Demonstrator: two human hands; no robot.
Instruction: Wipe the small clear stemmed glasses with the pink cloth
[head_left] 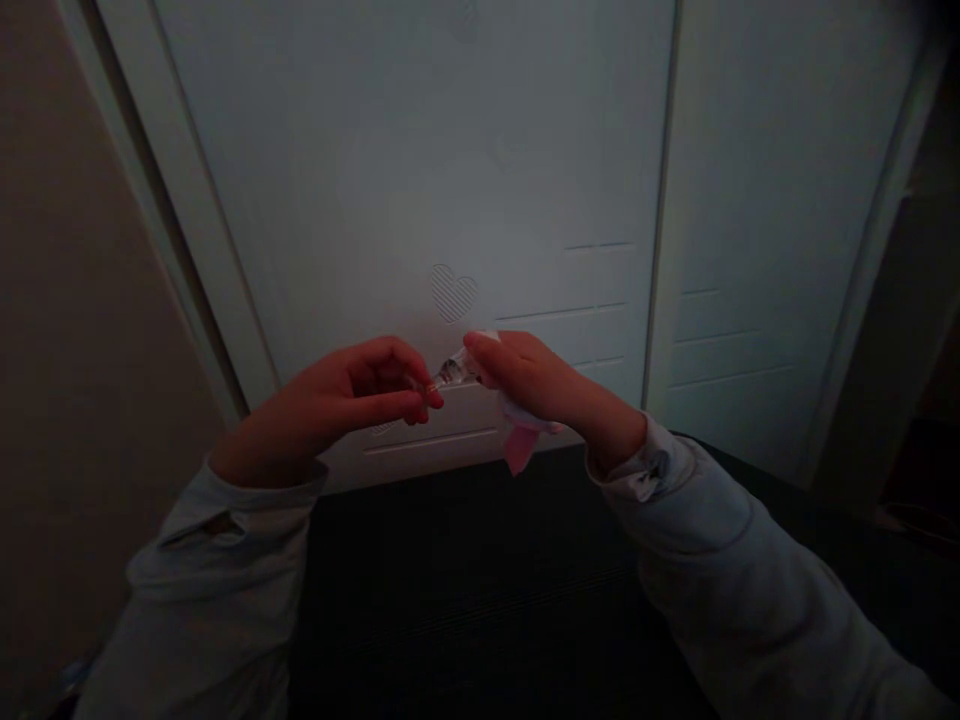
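Between my hands is a small clear, shiny object (pixel 451 372), which looks like glass or plastic. My left hand (pixel 360 388) pinches its thin left end between thumb and fingertips. Around its right end my right hand (pixel 529 372) is closed, with a white and pink cloth (pixel 520 446) in the palm. Part of the cloth hangs below my right hand, ending in a pink corner. The fingers of my right hand hide much of the clear object's right end. Both hands are raised above the dark table.
A dark table top (pixel 465 590) lies below my hands. Behind it stand pale panel doors (pixel 420 150) with an engraved heart (pixel 453 294) and grooved lines. At the left is a brownish wall (pixel 67 350).
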